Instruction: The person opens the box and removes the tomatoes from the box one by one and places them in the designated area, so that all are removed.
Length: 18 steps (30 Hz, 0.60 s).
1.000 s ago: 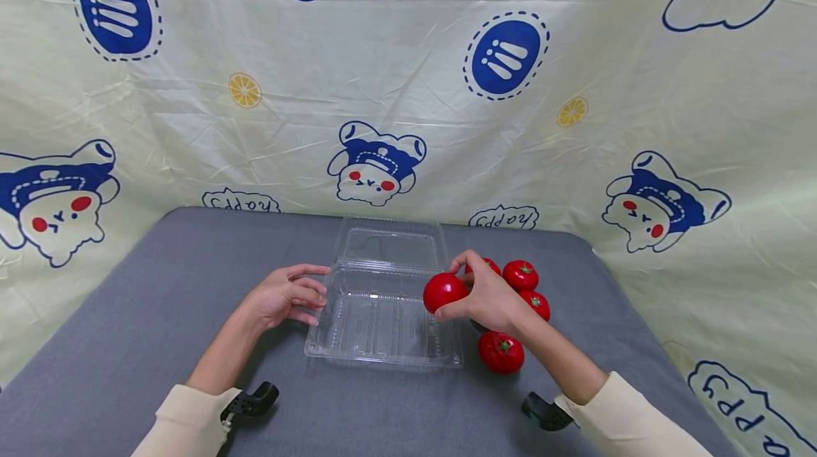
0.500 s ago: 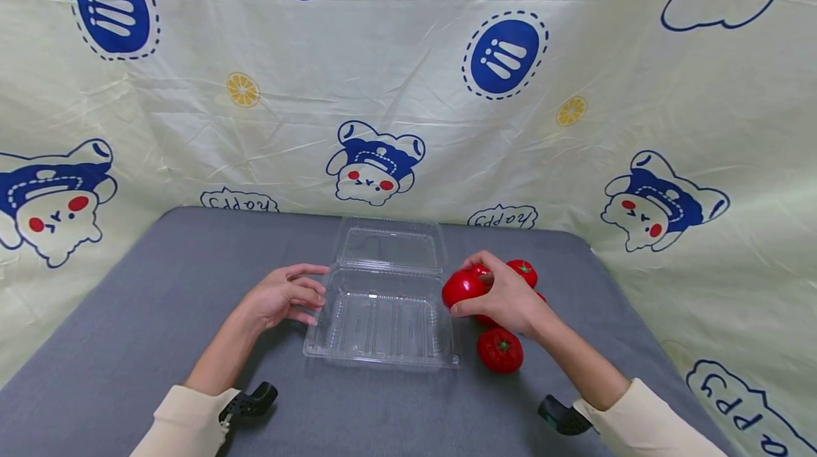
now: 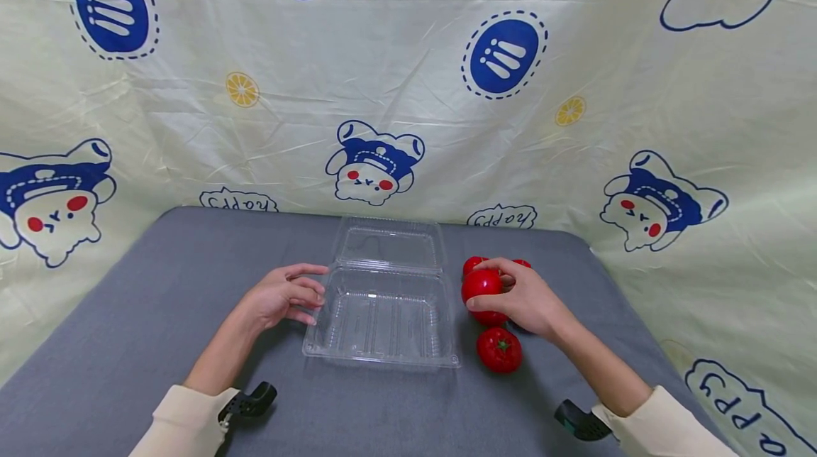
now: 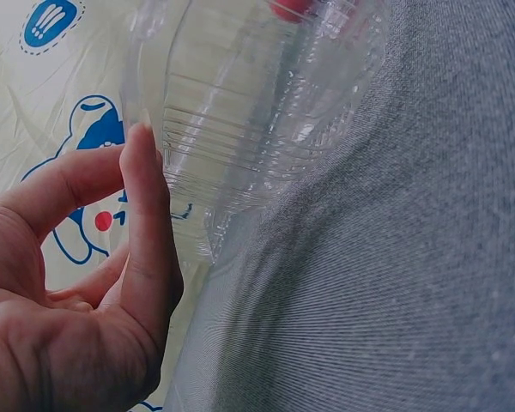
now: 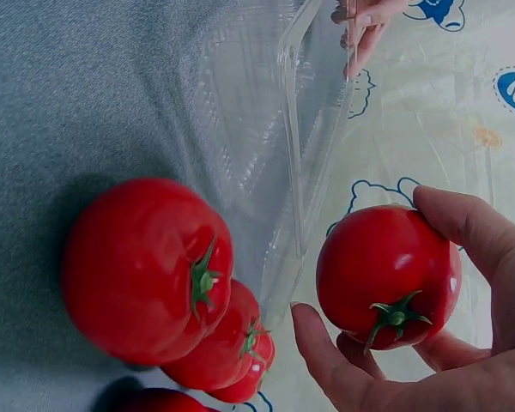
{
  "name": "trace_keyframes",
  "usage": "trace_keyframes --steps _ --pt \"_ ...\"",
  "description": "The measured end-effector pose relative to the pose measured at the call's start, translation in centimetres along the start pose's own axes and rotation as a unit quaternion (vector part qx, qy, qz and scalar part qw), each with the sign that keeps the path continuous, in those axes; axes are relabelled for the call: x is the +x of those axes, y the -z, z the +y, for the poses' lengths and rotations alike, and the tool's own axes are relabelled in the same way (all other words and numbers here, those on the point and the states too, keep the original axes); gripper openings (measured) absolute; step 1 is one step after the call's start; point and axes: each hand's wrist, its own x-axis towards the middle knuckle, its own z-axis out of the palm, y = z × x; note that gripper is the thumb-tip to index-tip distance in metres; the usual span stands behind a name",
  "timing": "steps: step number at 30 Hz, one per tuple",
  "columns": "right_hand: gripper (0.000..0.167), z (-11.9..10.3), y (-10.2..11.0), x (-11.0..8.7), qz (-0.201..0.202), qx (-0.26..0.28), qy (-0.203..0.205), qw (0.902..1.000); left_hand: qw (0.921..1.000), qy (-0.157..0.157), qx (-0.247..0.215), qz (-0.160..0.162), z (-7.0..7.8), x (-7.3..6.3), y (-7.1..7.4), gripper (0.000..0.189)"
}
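My right hand (image 3: 526,297) holds a red tomato (image 5: 386,279) between thumb and fingers, its green calyx showing in the right wrist view. It is above the other tomatoes, right of a clear plastic clamshell box (image 3: 383,355). The box lies with its lid (image 3: 391,244) folded back toward the far side. At the box's left edge is my left hand (image 3: 281,296), fingers loosely bent and fingertips right at the rim; the left wrist view shows the fingers (image 4: 146,223) against the clear plastic. A nearer tomato (image 3: 500,350) sits on the table below my right hand.
Several more tomatoes stand grouped right of the box, such as one at the back (image 3: 472,265), partly hidden by my right hand. A grey cloth covers the table (image 3: 210,258). A printed curtain (image 3: 408,74) hangs behind the table's far edge.
My right hand has moved right with the tomato, from over the box's right edge to over the other tomatoes. The left hand and the box stay in place.
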Motion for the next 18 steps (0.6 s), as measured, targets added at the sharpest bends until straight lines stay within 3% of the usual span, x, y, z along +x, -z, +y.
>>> trace_keyframes --steps 10,18 --pt "0.073 0.7 0.7 -0.4 0.002 -0.015 -0.021 0.9997 1.0000 0.001 0.007 -0.002 -0.1 -0.1 0.2 0.067" --pt "0.074 1.1 1.7 -0.7 0.009 -0.023 -0.013 0.9996 1.0000 0.002 0.007 0.000 0.1 -0.2 0.1 0.067"
